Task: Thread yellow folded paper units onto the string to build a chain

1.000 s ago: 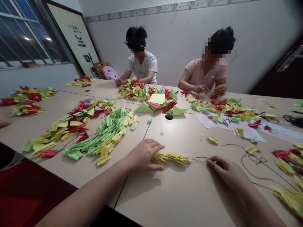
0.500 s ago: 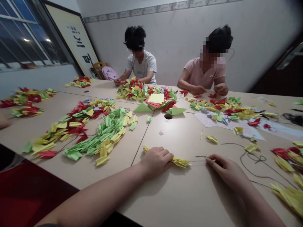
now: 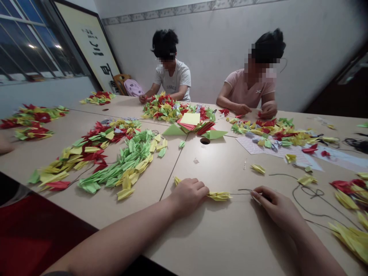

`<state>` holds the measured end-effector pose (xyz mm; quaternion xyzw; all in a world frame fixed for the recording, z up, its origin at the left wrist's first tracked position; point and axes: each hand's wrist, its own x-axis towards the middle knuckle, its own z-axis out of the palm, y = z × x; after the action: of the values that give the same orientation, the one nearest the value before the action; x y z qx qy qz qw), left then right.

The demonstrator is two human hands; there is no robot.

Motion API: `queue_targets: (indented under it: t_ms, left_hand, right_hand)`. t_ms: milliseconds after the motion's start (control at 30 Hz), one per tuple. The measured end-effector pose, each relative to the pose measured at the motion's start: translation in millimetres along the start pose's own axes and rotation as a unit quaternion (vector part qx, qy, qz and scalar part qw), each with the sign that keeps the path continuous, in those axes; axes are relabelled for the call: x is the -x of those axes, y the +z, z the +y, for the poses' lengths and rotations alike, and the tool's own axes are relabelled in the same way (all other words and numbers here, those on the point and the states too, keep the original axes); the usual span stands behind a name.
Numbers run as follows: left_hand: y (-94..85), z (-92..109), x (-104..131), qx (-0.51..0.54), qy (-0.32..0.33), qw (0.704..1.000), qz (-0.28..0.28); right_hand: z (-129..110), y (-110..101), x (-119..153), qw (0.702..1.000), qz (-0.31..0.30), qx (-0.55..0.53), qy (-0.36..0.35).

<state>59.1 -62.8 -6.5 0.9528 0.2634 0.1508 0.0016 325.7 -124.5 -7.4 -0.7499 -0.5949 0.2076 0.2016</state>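
Observation:
My left hand is closed around a row of yellow folded paper pieces, whose ends stick out on both sides of the fist. From their right end a thin dark cord runs to my right hand. Thumb and fingertips of that hand pinch the cord just above the table. To the right, more dark cord lies in loops and a knot. Beside it lie a loose yellow folded piece and a pile of yellow pieces. Another yellow piece sits beyond my right hand.
Left of my hands lie strings of green folded paper and red and yellow ones. Paper squares are stacked mid-table by a round hole. Two people sit opposite, handling folded paper beside a large heap.
Both hands keep their hold on the paper row and the cord, nearly still. The view has shifted very slightly.

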Motion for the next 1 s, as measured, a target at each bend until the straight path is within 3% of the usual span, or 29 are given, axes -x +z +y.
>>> queue_targets:
  t_ms: [233,500,700,1000]
  left_hand:
    - [-15.4,12,-8,0.031,-0.032,0.999,-0.003]
    - [6.2,36,-33,0.001,-0.004,1.0,-0.031]
    - [9.7,31,-27,-0.018,0.022,1.0,0.0]
    - [13.2,28,-25,-0.019,0.008,1.0,0.018]
  right_hand:
    - [1,-1,1,1.0,-0.013,-0.017,-0.009]
    - [-4,-1,3,1.0,-0.007,-0.012,-0.012]
    - [-2,0,1,1.0,-0.024,-0.012,-0.013]
    - [1,1,-1,1.0,-0.011,-0.004,-0.002]
